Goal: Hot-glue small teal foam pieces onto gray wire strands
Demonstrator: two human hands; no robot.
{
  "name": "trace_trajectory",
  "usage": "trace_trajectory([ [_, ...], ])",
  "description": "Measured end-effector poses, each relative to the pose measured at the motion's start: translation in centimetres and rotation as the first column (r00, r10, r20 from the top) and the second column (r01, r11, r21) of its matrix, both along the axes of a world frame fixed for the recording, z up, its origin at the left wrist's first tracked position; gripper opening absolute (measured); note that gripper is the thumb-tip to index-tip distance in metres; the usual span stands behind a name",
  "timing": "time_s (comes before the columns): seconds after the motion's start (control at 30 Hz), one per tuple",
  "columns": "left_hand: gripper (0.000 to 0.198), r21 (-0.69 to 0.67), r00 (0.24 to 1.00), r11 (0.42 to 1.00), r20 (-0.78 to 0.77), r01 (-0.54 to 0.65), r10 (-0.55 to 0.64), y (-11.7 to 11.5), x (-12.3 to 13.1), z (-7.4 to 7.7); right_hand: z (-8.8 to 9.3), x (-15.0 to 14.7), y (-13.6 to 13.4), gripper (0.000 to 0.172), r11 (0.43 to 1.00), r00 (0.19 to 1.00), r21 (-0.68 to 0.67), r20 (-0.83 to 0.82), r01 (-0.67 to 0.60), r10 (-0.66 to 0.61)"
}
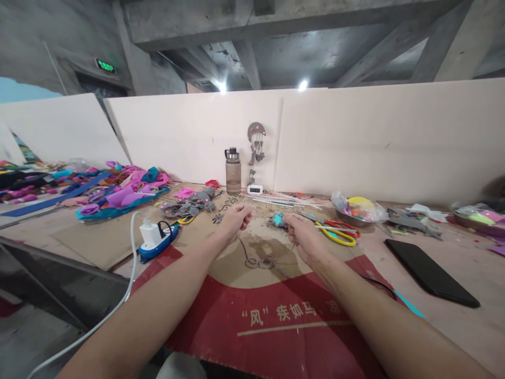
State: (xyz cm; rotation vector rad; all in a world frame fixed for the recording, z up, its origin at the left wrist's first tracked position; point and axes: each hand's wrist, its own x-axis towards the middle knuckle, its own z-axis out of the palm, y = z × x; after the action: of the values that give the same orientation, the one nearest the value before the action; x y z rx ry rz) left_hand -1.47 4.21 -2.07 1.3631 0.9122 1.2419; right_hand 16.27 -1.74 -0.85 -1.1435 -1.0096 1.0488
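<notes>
Mid-frame, the left hand (235, 218) pinches a thin string (245, 251). The right hand (304, 235) pinches a blue star (279, 219) between them.

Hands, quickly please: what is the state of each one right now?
Left hand: closed, pinching what seems to be the end of a grey cord.
Right hand: closed, fingertips pinching a small teal piece.

Looks like matt, roughish cardboard (260, 237) underneath. Fuzzy teal felt bit (279, 219), glossy black slab (430, 273) at 3 o'clock, smoky plastic bottle (233, 176) at 12, shiny metal bowl (347, 217) at 2.
</notes>
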Motion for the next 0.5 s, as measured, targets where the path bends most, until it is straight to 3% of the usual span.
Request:
trace_trajectory([
  [0.23,0.036,0.057,0.988,0.998,-0.148,-0.034,0.042,-0.1,-0.3,0.1,-0.5,0.1,0.3,0.017,1.000,1.000,0.017,0.006,-0.002,0.002],
  [0.4,0.038,0.223,0.915,0.975,-0.394,-0.001,0.091,-0.3,-0.2,-0.3,-1.1,0.0,0.6,0.015,0.999,0.998,0.038,0.069,-0.005,0.003],
  [0.5,0.040,0.250,0.896,0.968,-0.434,0.019,0.095,-0.6,-0.1,-0.2,-1.3,-0.1,0.6,0.018,0.999,0.994,0.046,0.105,-0.010,0.005],
])
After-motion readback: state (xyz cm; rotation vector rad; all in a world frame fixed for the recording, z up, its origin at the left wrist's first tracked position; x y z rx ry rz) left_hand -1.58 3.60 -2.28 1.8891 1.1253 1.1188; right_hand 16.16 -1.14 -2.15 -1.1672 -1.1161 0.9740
